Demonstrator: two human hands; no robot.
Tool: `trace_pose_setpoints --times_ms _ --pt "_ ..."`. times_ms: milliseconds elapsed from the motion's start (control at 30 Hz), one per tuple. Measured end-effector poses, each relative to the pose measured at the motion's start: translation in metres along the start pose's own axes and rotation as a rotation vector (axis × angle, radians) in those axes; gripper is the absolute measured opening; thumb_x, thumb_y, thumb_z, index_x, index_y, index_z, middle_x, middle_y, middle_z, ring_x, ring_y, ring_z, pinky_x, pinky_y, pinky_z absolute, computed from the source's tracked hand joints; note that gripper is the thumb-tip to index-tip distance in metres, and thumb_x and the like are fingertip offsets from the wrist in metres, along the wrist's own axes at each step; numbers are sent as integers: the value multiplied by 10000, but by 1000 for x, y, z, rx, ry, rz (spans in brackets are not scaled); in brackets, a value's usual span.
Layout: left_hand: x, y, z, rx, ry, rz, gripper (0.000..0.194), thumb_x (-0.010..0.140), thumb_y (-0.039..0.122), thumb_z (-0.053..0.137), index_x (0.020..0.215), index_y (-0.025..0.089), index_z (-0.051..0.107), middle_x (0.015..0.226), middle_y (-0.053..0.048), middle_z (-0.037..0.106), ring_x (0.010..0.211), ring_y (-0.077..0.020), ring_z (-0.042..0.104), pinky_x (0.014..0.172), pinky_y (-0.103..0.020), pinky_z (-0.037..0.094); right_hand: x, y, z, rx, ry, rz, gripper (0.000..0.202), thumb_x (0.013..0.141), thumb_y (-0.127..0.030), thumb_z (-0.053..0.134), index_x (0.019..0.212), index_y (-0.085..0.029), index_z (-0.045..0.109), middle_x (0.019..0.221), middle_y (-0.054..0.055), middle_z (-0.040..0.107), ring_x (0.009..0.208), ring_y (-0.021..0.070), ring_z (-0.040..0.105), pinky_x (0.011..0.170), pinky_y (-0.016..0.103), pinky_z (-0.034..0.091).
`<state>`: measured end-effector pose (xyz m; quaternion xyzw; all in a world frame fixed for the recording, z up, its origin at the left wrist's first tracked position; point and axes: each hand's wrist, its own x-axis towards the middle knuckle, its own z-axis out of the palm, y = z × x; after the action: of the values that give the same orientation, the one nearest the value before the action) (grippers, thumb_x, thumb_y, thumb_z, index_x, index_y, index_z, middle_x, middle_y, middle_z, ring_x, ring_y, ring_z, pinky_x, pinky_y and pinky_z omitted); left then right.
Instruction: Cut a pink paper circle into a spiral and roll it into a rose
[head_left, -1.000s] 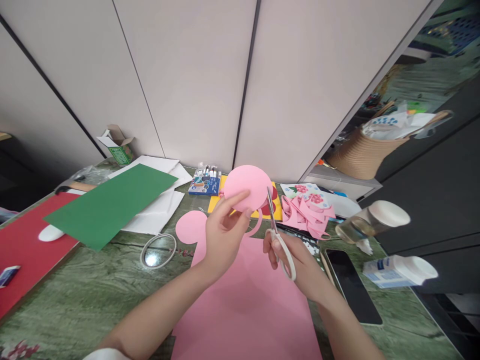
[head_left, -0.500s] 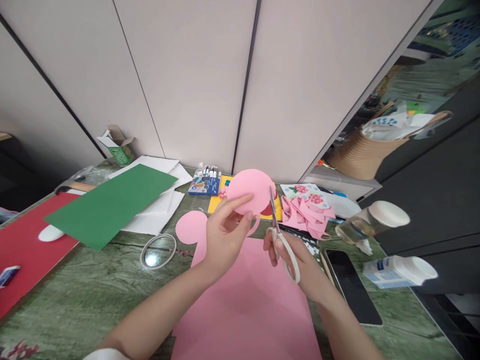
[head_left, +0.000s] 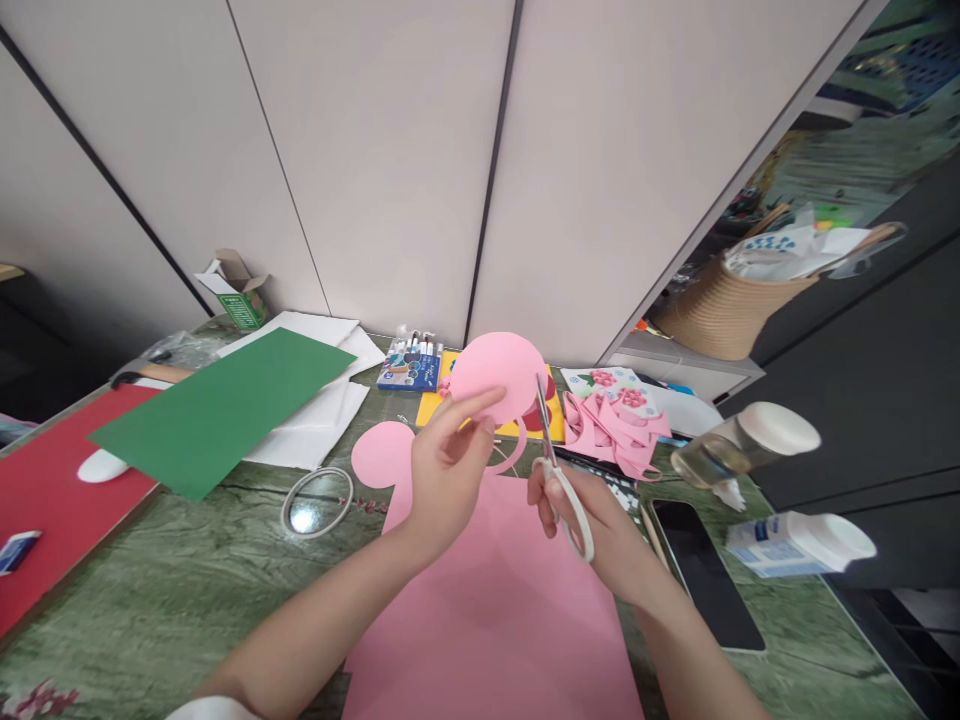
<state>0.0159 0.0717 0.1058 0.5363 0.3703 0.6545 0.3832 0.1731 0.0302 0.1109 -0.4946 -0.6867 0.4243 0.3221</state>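
Note:
Raised in front of me is a pink paper circle [head_left: 501, 372], pinched in my left hand [head_left: 448, 470] between thumb and fingers. A thin curled strip of pink paper [head_left: 517, 448] hangs below the circle. White-handled scissors [head_left: 561, 490] are in my right hand [head_left: 589, 515], their blades pointing up at the circle's right edge. Below both hands lies a large pink sheet [head_left: 487, 600]. A second pink circle [head_left: 382, 455] rests at the sheet's upper left corner.
Pink scraps [head_left: 611, 430] lie heaped to the right, near a phone [head_left: 705, 570] and a white bottle [head_left: 799, 545]. At left are a green sheet [head_left: 225, 410], a red sheet [head_left: 67, 470] and a silver ring [head_left: 316, 503]. A marker box [head_left: 410, 368] stands at the back.
The held circle has risen slightly and shifted a little left. The curled strip below it shows longer. My right hand and the scissors have moved slightly left.

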Motion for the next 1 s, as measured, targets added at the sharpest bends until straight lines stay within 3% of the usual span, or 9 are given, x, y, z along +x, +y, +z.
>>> trace_pose_setpoints --times_ms 367,600,1000 --pt "2 1 2 6 57 -9 226 779 240 611 999 243 659 1029 -52 652 870 -156 613 713 -252 515 0 -1 2 -8 -18 17 375 937 -452 292 731 -198 476 583 -33 455 570 127 431 575 259 320" --pt "-1 3 2 -23 8 -26 220 770 217 624 984 252 662 991 -31 630 746 -98 595 635 -195 510 0 2 1 13 14 -37 361 933 -461 297 795 -197 502 614 -24 457 616 137 432 597 267 313" --pt "-1 0 0 -49 -24 -26 240 792 220 594 1021 261 654 1063 -52 629 848 -140 605 623 -205 506 1 3 2 29 3 -30 349 941 -443 293 792 -202 498 618 -25 457 619 137 425 591 266 309"
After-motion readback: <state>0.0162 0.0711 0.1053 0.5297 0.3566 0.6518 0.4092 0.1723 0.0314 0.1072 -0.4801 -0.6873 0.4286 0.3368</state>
